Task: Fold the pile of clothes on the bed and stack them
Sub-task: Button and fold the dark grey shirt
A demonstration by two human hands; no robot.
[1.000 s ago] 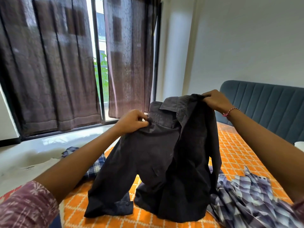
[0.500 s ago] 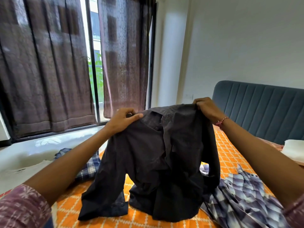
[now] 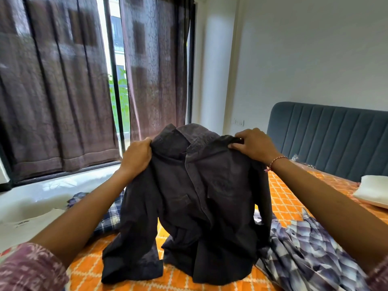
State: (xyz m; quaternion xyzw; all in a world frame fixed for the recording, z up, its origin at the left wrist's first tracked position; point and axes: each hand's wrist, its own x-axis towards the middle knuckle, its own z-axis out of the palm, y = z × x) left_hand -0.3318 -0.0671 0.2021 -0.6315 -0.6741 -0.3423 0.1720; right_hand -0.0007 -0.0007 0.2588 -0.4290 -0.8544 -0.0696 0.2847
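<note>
- While the dark shirt [image 3: 197, 198] hangs in front, it hides much of the bed [image 3: 294, 198] with its orange patterned cover; a blue checked garment [image 3: 109, 215] lies behind at left, a pale plaid shirt [image 3: 310, 248] just beside at right.
- Dark curtains [image 3: 58, 97], a blue headboard [image 3: 327, 139] and a white pillow [image 3: 371, 192] stand beyond.
- No writing is readable.
- Left hand [image 3: 136, 158] and right hand [image 3: 252, 145] grip the shirt's shoulders, fingers curled into cloth; collar up, buttoned front facing, hem and one sleeve resting on the bed.
</note>
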